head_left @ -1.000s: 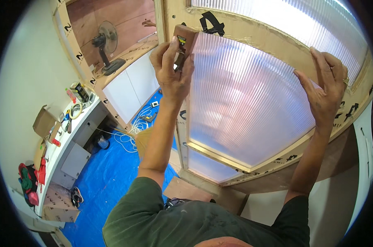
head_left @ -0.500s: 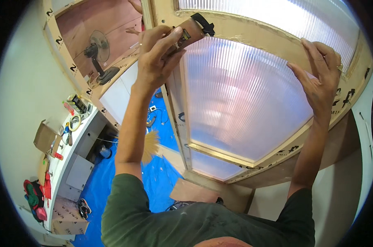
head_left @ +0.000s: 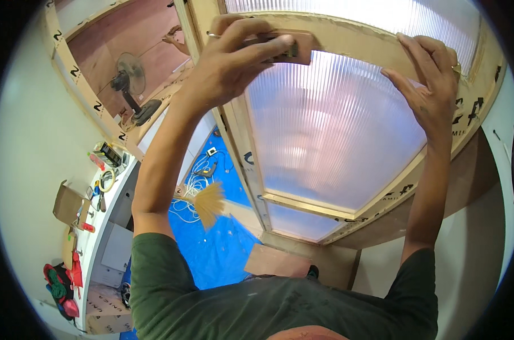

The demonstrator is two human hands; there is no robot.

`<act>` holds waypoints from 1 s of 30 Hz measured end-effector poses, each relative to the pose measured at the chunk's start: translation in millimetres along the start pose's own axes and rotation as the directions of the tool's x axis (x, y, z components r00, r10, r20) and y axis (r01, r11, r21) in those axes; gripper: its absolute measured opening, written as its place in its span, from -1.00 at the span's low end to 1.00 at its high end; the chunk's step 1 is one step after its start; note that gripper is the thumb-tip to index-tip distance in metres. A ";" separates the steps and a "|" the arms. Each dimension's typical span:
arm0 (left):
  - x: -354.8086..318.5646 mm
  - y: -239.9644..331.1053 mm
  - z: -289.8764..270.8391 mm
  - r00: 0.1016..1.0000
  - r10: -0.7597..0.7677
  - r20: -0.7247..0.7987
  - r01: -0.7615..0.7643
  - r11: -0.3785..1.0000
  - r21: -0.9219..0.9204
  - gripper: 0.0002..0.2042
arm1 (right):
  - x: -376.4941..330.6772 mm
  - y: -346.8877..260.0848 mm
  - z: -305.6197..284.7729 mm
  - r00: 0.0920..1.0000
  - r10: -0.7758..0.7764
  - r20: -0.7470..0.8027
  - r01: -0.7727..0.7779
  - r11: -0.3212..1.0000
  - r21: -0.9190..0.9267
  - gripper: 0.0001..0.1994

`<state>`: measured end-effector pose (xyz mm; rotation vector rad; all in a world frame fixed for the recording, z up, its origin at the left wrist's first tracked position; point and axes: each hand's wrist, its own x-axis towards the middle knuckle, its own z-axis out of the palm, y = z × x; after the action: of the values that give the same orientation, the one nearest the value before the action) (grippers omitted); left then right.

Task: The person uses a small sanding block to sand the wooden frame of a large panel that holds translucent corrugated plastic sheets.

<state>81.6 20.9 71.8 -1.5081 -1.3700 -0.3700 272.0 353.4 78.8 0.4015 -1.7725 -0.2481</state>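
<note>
My left hand (head_left: 228, 59) is closed round a flat brown block (head_left: 303, 46), which looks like a sanding block. The block lies against the pale wooden rail (head_left: 353, 42) of a framed panel, near the rail's left end. My right hand (head_left: 432, 85) spans the same rail farther right, its fingers at the upper edge and the thumb at the lower edge. Below the rail, a ribbed translucent sheet (head_left: 330, 130) fills the frame; another ribbed sheet (head_left: 347, 7) shows above it.
At left stands a white counter (head_left: 101, 226) with an open carton (head_left: 70, 204), tape roll (head_left: 107, 180) and tools. A fan (head_left: 133, 85) and another person's hand (head_left: 170, 38) show through the opening. A broom (head_left: 207, 205) and coiled cable (head_left: 195, 180) are over a blue sheet (head_left: 211, 255).
My left hand has moved the block rightward against the rail, over the black printed mark seen before. The right hand keeps its place on the rail, while the whole view has shifted slightly.
</note>
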 end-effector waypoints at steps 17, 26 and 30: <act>-52.2 102.6 55.0 0.957 -0.268 -0.109 0.247 0.954 -0.170 -0.44 | 4.2 -8.5 -12.2 0.994 0.064 0.087 -0.064 0.998 -0.003 -0.40; -90.4 45.3 3.6 0.728 -0.564 -0.390 0.603 0.797 -0.026 -0.33 | 6.7 -10.6 -12.7 0.992 0.110 0.062 -0.111 0.994 0.015 -0.41; -86.9 43.7 5.5 0.751 -0.584 -0.307 0.603 0.797 -0.041 -0.32 | 4.7 -12.5 -11.0 0.990 0.129 0.050 -0.133 0.989 0.068 -0.40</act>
<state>90.9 -15.6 -18.1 -0.8722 -1.5648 -0.9168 283.4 340.6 81.0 0.3304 -1.8485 -0.1022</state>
